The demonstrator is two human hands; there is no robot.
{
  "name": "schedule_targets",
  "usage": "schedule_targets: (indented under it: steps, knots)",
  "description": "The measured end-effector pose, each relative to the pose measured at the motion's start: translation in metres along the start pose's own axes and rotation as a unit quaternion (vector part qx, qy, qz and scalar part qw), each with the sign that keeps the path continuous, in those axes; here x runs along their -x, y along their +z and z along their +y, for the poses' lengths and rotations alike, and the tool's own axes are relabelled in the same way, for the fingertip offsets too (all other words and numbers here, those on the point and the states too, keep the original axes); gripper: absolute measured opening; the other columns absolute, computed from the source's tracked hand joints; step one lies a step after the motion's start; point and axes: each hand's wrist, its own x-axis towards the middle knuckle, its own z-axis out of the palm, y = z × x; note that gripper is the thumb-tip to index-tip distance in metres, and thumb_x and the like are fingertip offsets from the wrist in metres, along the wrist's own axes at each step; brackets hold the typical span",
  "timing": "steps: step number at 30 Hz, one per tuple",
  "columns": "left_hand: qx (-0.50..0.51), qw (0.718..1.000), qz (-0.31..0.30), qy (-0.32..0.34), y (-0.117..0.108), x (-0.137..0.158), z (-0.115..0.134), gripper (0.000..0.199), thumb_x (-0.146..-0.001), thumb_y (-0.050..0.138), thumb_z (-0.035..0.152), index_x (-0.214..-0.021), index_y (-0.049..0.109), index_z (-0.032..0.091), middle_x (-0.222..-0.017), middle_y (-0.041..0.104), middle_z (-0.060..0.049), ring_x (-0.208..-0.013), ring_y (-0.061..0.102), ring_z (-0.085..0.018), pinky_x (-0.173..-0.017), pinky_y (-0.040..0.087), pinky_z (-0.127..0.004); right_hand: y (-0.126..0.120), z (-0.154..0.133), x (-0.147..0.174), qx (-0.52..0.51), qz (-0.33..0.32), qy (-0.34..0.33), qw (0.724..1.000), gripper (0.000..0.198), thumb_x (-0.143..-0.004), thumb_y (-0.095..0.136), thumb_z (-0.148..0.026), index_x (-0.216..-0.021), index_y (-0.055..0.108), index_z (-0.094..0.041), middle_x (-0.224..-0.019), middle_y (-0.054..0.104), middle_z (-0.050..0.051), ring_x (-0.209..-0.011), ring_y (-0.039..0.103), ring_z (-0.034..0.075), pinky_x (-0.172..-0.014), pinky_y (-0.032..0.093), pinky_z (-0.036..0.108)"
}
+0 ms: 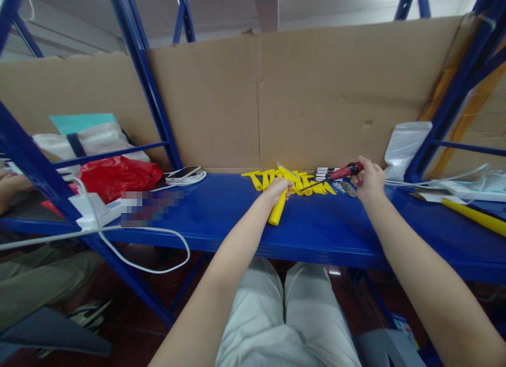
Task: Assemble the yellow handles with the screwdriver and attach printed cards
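Note:
My left hand (pixel 280 190) is closed around a yellow plastic handle-shaped piece (pixel 277 213), its round end pointing down toward me. In my right hand (pixel 370 178) is a screwdriver with a red and black handle (pixel 344 171), held almost level. Its thin shaft points left, toward the piece in my left hand; whether the tip touches it I cannot tell. Behind my hands lie several yellow plastic parts (pixel 258 183) in a row. Small metal pieces (pixel 348 189) and several white-and-black strips (pixel 323 173) lie under and beside the screwdriver.
A blue shelf table (pixel 221 214) is backed by a cardboard sheet (pixel 205 103). To the left are a phone (pixel 184 172) with a coiled white cable (pixel 197 178), a red plastic bag (pixel 118 174) and a white power strip (pixel 95 211). Another person's hand (pixel 13 190) shows far left.

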Motion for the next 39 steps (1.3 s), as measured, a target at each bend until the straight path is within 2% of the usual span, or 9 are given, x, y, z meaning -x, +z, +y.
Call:
schedule_targets:
  steps: [11,16,21,25,30,39]
  knots:
    - [-0.010,1.000,0.007,-0.006,0.002,0.002,0.003,0.020,-0.077,0.045,0.000,-0.069,0.043,0.019,-0.045,0.040,0.007,-0.036,0.035,-0.006,-0.045,0.029,-0.022,0.015,-0.004,0.019,0.053,0.001,0.065,0.997,0.034,-0.070,0.066,-0.021,-0.056,0.035,-0.023,-0.031,0.028,-0.011,-0.026,0.025,0.005,-0.025,0.024,0.016]
    - [-0.003,1.000,0.008,-0.006,0.002,0.001,0.002,0.021,-0.077,0.046,0.000,-0.067,0.042,0.019,-0.045,0.040,0.007,-0.035,0.034,-0.006,-0.044,0.027,-0.022,0.015,-0.003,0.020,0.119,-0.050,0.137,0.982,0.025,-0.071,0.064,-0.025,-0.060,0.042,-0.022,-0.032,0.036,-0.008,-0.027,0.035,0.008,-0.025,0.024,0.017]
    - [-0.001,1.000,0.009,-0.003,0.002,0.001,0.001,0.020,-0.078,0.047,0.002,-0.068,0.042,0.019,-0.046,0.041,0.007,-0.034,0.035,-0.005,-0.044,0.028,-0.021,0.014,0.002,0.022,0.235,-0.135,0.243,0.931,0.018,-0.076,0.062,-0.025,-0.065,0.050,-0.019,-0.038,0.046,-0.003,-0.030,0.040,0.009,-0.029,0.030,0.019]
    - [-0.004,1.000,0.004,-0.004,0.002,0.002,0.002,0.019,-0.077,0.045,0.001,-0.069,0.042,0.018,-0.045,0.041,0.007,-0.034,0.035,-0.006,-0.042,0.029,-0.021,0.014,0.007,0.027,0.319,-0.234,0.277,0.876,0.017,-0.082,0.061,-0.027,-0.071,0.052,-0.017,-0.045,0.051,-0.001,-0.034,0.044,0.008,-0.031,0.030,0.017]
    - [0.002,1.000,0.002,-0.004,0.002,0.003,0.002,0.019,-0.077,0.046,0.002,-0.070,0.041,0.019,-0.045,0.041,0.007,-0.033,0.035,-0.005,-0.040,0.028,-0.019,0.014,0.009,0.034,0.407,-0.312,0.269,0.815,0.015,-0.090,0.053,-0.025,-0.078,0.049,-0.017,-0.051,0.052,-0.003,-0.039,0.044,0.005,-0.035,0.030,0.014]
    - [0.007,1.000,-0.004,-0.001,0.002,0.005,0.002,0.022,-0.080,0.044,0.002,-0.068,0.038,0.020,-0.047,0.040,0.007,-0.035,0.034,-0.005,-0.043,0.027,-0.020,0.013,0.007,0.039,0.485,-0.381,0.216,0.757,0.017,-0.093,0.049,-0.028,-0.080,0.050,-0.017,-0.060,0.058,-0.001,-0.043,0.046,0.005,-0.037,0.030,0.015]
